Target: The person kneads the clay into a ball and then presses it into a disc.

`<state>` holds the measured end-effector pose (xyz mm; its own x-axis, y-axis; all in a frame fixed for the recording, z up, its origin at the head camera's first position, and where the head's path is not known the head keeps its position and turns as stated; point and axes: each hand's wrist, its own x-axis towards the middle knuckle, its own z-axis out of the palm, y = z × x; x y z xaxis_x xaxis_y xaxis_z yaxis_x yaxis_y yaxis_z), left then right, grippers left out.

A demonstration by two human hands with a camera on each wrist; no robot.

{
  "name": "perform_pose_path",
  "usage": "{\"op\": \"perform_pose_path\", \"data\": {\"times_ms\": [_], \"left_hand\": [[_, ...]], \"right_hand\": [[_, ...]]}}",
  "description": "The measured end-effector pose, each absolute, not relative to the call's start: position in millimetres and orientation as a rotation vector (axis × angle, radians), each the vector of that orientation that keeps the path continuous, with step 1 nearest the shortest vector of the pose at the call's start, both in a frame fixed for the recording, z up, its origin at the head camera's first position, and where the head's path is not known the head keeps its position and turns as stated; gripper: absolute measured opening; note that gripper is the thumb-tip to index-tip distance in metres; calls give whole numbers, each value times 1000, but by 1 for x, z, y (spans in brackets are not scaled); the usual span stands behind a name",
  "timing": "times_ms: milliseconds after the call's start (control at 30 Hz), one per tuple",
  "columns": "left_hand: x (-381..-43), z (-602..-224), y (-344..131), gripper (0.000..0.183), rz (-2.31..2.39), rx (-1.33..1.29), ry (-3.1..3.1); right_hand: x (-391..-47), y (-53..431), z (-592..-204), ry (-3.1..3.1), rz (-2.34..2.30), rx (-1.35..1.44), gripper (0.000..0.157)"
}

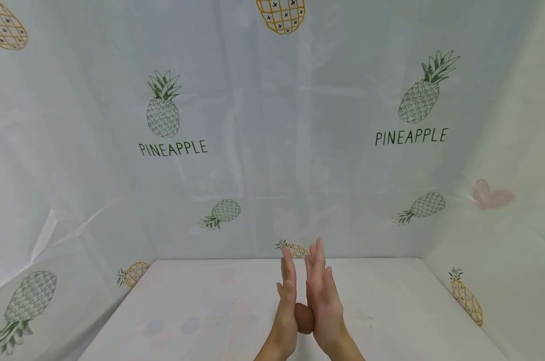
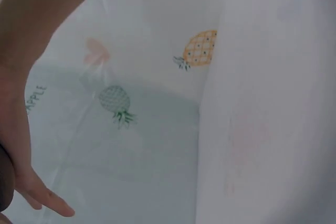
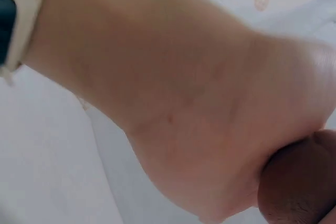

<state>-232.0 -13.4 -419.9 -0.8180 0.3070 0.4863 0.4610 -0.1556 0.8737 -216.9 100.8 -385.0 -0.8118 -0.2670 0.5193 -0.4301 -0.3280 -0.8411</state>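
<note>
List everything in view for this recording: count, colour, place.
Ball: one, brown, head view's lower centre
Table: one, white with faint spots, lower head view
Sheeting: pale, around three sides, pieces uncountable
Pineapple prints: five green, five yellow, on sheeting in head view
PINEAPPLE lettering: two, green, back sheeting
Heart print: one, red, right sheeting
Dark objects: two, unclear, right wrist view's edges
Cream cloth: at least one, on a forearm, same view
Left hand: one, fingers straight, at ball's left
Right hand: one, fingers straight, at ball's right

2 PINEAPPLE captions (image 1: 173,148) on sheeting (image 1: 277,150) behind table (image 1: 390,296)
</note>
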Motion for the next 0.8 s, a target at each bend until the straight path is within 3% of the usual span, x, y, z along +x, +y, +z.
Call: {"op": "perform_pose_path", "data": {"times_ms": [433,800], "left_hand": [[-195,-395,-13,55,-2189,-925,-1968],[-217,-391,-30,57,-2114,-852,-1841]], "right_hand": [[-230,101,-396,-1753,2160,685,55],[-226,83,-407,-1931,2387,978,54]]}}
